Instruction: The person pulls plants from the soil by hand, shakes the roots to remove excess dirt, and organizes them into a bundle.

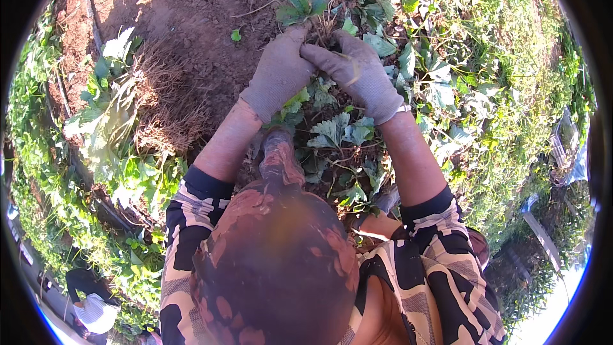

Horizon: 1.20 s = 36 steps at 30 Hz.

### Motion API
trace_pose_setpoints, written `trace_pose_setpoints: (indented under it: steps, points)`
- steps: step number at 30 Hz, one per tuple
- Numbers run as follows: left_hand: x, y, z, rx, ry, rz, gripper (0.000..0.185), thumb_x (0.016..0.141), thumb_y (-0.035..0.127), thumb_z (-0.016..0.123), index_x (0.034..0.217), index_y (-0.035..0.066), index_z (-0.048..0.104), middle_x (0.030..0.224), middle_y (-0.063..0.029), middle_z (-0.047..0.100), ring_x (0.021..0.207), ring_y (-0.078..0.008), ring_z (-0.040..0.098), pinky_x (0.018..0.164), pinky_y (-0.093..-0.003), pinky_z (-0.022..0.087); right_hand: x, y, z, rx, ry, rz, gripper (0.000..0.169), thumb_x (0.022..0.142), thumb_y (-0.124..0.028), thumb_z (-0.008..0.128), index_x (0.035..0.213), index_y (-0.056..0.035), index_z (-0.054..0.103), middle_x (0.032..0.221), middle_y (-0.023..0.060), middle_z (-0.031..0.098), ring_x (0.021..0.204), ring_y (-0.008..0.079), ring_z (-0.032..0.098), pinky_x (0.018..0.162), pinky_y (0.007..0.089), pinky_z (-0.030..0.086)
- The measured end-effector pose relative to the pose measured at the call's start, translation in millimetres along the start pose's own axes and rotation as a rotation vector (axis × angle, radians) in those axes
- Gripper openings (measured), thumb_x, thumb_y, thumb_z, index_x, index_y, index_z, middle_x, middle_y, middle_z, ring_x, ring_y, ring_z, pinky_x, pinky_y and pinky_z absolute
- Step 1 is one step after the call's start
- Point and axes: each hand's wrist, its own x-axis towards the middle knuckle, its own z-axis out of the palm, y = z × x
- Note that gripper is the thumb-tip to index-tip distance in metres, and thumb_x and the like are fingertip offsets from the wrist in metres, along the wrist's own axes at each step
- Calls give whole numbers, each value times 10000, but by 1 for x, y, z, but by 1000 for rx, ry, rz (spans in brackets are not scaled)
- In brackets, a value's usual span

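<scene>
My left hand, in a soil-stained grey knit glove, pinches the base of a leafy plant with toothed green leaves. Opposite it, my right hand in a matching glove holds the same plant's brownish stalks. The fingers of both hands meet around these stalks and partly hide them. Beneath my wrists lie more uprooted-looking leafy plants. To the left, a heap of bare brown roots rests on the soil, its pale stems and leaves pointing left.
Bare reddish soil spreads ahead and to the left. My mud-caked leg takes up the lower middle. Grass grows along the right. A dark hose runs at the upper left. Another person is at the lower left.
</scene>
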Motion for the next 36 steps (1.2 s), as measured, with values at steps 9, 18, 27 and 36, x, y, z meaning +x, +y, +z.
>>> trace_pose_setpoints:
  steps: [9, 18, 27, 36]
  points:
    - [-7, 3, -20, -574, -155, -112, 392, 848, 183, 682, 1164, -18, 567, 1019, -85, 677, 937, -148, 632, 814, -291, 500, -6, 22, -35, 922, -80, 195, 275, 955, -287, 574, 955, -19, 637, 787, 54, 655, 654, 139, 615, 636, 269, 514]
    - [-9, -12, -18, -436, -109, 235, 271, 881, 33, 591, 1144, -31, 596, 1199, -140, 594, 1023, -189, 617, 884, -304, 506, -15, 3, -21, 312, -199, 198, 438, 875, -385, 644, 1096, -8, 616, 908, 97, 658, 850, 201, 646, 744, 310, 502]
    - [-17, -16, -26, -967, -136, -286, 236, 909, 80, 599, 1122, -22, 592, 1035, -98, 642, 964, -174, 631, 828, -291, 523, 3, 34, -44, 468, 86, 339, 357, 919, -304, 621, 1082, 12, 642, 893, 89, 679, 835, 151, 618, 780, 298, 494]
    - [-23, -4, 22, -457, 17, 21, 318, 897, 133, 621, 1175, -14, 571, 987, -65, 653, 862, -99, 609, 776, -243, 501, -35, -4, -13, 461, -105, 343, 441, 890, -417, 631, 1051, -6, 632, 895, 97, 658, 822, 145, 616, 736, 303, 510]
